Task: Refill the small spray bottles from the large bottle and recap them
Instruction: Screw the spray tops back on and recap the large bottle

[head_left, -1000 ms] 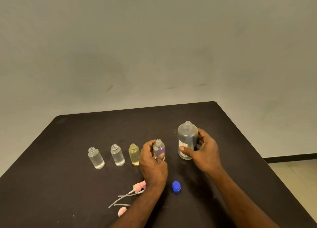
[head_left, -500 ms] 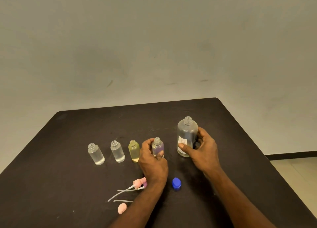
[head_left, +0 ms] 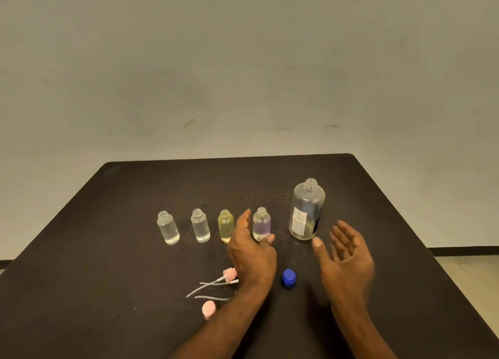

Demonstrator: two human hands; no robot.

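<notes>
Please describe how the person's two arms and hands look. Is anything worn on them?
Both forearms are bare: no sleeves, gloves, watch or rings show. The left hand and the right hand are bare too, with short nails. Nothing is marked on them.

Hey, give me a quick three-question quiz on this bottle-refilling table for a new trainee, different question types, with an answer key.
1. True or false: the large bottle has its cap on.
2. How many small bottles stand in the row left of it? A) three B) four C) five
3. Fill in: the blue cap lies on the table between the left hand and the ____ hand.

Key:
1. False; its threaded neck is bare.
2. B; two clear ones, the yellowish bottle and the purple-tinted bottle.
3. right; both hands are open and hold nothing.
</notes>
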